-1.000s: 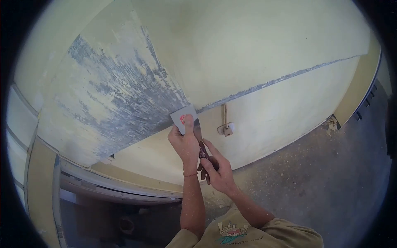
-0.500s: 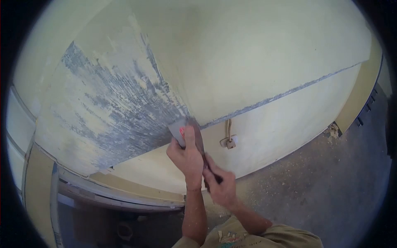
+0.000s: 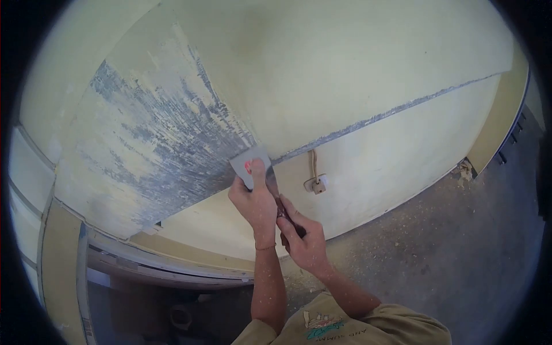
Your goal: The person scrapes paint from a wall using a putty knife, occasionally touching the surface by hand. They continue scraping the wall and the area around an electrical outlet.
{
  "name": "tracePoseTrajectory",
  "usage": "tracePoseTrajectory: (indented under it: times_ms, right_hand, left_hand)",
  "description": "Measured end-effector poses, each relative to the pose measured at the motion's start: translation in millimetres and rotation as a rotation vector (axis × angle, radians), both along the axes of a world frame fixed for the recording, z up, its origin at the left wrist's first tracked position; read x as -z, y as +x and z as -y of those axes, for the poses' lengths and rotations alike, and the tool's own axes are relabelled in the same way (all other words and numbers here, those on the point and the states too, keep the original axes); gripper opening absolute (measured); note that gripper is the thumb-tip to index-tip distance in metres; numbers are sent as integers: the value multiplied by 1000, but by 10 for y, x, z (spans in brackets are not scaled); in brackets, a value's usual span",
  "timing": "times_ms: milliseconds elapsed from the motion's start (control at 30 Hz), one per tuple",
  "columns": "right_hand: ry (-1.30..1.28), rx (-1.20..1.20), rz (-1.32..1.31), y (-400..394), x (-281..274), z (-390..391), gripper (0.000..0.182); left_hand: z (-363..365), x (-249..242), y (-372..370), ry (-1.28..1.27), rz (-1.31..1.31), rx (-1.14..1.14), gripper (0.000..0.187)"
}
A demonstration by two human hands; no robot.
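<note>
A wide putty knife (image 3: 240, 160) with a red mark on its metal blade lies against the wall (image 3: 345, 63), at the lower edge of a scraped grey patch (image 3: 178, 138). My left hand (image 3: 254, 201) grips the blade, its thumb pressed along the front face and its fingers curled at the side. Lower and to the right, my right hand (image 3: 305, 238) is closed round the dark handle. The blade's edge meets the patch near its right corner. Streaks of pale coating remain across the grey surface.
A wall socket (image 3: 315, 184) with a cable hangs right of the blade. Crumbs and dust lie on the floor (image 3: 402, 259). A door frame (image 3: 63, 247) stands at left, and a dark recess with a round object (image 3: 180, 316) sits at lower left.
The view has shifted slightly. The putty knife and both hands appear a little higher and further left in the picture, with both grips kept.
</note>
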State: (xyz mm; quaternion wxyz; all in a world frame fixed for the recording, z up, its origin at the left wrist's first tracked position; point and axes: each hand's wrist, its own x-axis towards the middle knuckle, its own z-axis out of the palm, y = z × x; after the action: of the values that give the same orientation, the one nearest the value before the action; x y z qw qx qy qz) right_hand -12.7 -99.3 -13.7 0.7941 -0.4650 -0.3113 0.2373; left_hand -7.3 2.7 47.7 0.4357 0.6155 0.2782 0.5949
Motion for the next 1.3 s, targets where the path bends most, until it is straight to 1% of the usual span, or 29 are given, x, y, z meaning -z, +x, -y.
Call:
tracePoseTrajectory:
  times_ms: [67, 133, 200, 333, 400, 433, 500, 533, 600, 667, 733, 767, 800, 833, 867, 900, 967, 1033, 1067, 1100, 1133, 1267, 1300]
  right_hand:
    - [-26, -6, -24, -25, 130, -11, 42]
    - [-34, 18, -9, -48, 187, -17, 41]
    - [-50, 38, 16, -78, 198, -27, 41]
    - [-46, 112, 65, -131, 123, -64, 40]
    - [-63, 90, 51, -132, 77, -62, 39]
    - [-85, 72, 32, -129, 62, -54, 39]
    - [-62, 52, 9, -50, -38, -104, 39]
    - [-38, 24, -20, -41, -82, -116, 39]
    - [-62, 27, 2, -30, -157, -136, 39]
    - [-113, 16, -12, -113, -171, -101, 39]
    - [33, 122, 100, -14, -298, -172, 38]
    - [26, 120, 93, 55, -412, -213, 38]
    - [91, 125, 127, 140, -553, -255, 38]
    - [164, 134, 170, 174, -646, -248, 37]
    - [172, 139, 178, 156, -676, -210, 37]
    - [158, 135, 195, 149, -688, -193, 38]
    - [160, 132, 223, 99, -592, -141, 39]
    - [42, 108, 178, -4, -305, -38, 38]
    - [55, 115, 187, -13, -203, -20, 38]
    - [26, 104, 155, -35, -134, 10, 38]
    - [-8, 90, 123, -38, -76, 29, 38]
    - [-23, 84, 106, -40, 2, 24, 39]
    - [-29, 116, 146, -42, 42, 7, 39]
  left_hand:
    - [-7, 145, -33, -42, 7, 19, 29]
    - [7, 165, -73, -88, 8, 36, 28]
    - [17, 116, -103, -199, 2, 112, 31]
    - [-79, 163, -117, -244, -37, 111, 32]
    - [-44, 119, -71, -123, 44, 88, 26]
    - [-61, 86, -52, -125, 48, 91, 26]
    - [-97, 10, -23, 83, -32, -44, 30]
    - [-98, -10, -46, 79, -33, -45, 30]
    - [-127, -108, -48, 32, -67, 13, 33]
    - [-128, -187, -73, 44, -109, -34, 34]
    - [-139, -362, 1, 124, -117, -89, 35]
    - [-131, -478, 30, 181, -103, -108, 35]
    - [-113, -625, 39, 175, -111, -109, 35]
    - [-94, -814, 60, 104, -89, -61, 35]
    - [-54, -947, 71, 42, -61, -10, 36]
    - [-10, -964, 52, 56, -49, -6, 36]
    - [18, -793, -39, 161, -248, -206, 34]
    - [4, -405, -115, 81, -167, -82, 34]
    - [-62, -186, -105, 27, -118, -37, 34]
    - [-38, -114, -102, -35, -76, 6, 34]
    - [-38, -56, -94, -34, -74, 8, 34]
    - [-53, 49, -95, -99, -47, 45, 34]
    - [-66, 68, -90, -109, -38, 61, 34]
